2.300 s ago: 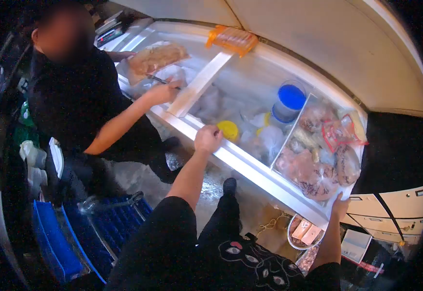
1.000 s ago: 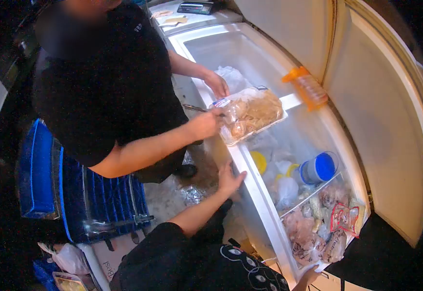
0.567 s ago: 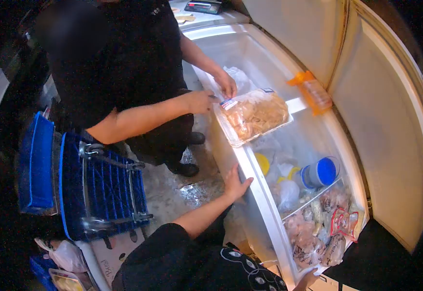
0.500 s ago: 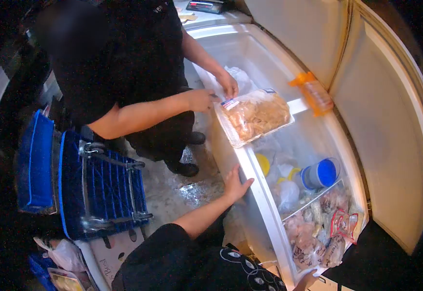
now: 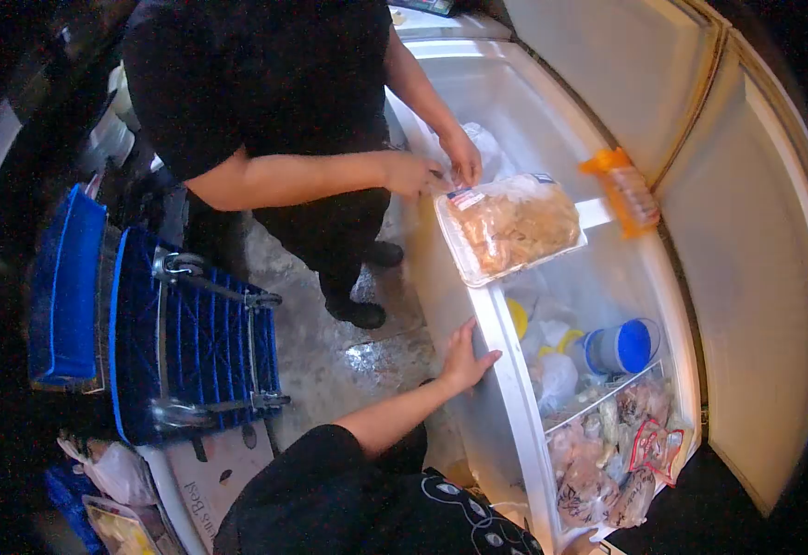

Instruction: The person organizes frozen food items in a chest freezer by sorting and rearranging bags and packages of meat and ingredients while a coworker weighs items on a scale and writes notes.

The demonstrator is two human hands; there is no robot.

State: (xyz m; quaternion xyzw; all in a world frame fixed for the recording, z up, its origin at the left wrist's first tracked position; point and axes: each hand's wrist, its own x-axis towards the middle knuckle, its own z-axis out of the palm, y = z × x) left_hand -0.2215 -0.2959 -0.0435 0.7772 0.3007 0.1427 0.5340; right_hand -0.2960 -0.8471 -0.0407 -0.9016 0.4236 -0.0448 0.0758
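Note:
My left hand [image 5: 467, 361] rests against the near rim of a white chest freezer [image 5: 512, 388], its fingers apart and nothing in them. At the freezer's near corner, my right hand [image 5: 582, 544] shows only in part at the bottom edge, its fingers mostly hidden. A wrapped tray of pale brown meat [image 5: 515, 227] lies across the freezer's rim and crossbar. A co-worker's two hands are at the tray's left corner. Inside the freezer are a blue-lidded tub [image 5: 619, 347], yellow lids, white bags and, behind a divider, bagged meat [image 5: 584, 495] with a red-edged packet [image 5: 656, 449].
A co-worker in black [image 5: 274, 83] stands across on the left. An orange packet [image 5: 624, 192] sits on the far rim beside the raised lid [image 5: 746, 277]. Blue carts with wheels [image 5: 196, 342], a printed box [image 5: 214, 481] and a white bag [image 5: 124, 474] are at left.
The view has swung, shifting the scene. Earlier the co-worker brought the wrapped tray onto the crossbar and rim; it now rests there. My left hand has moved from atop the rim to its side.

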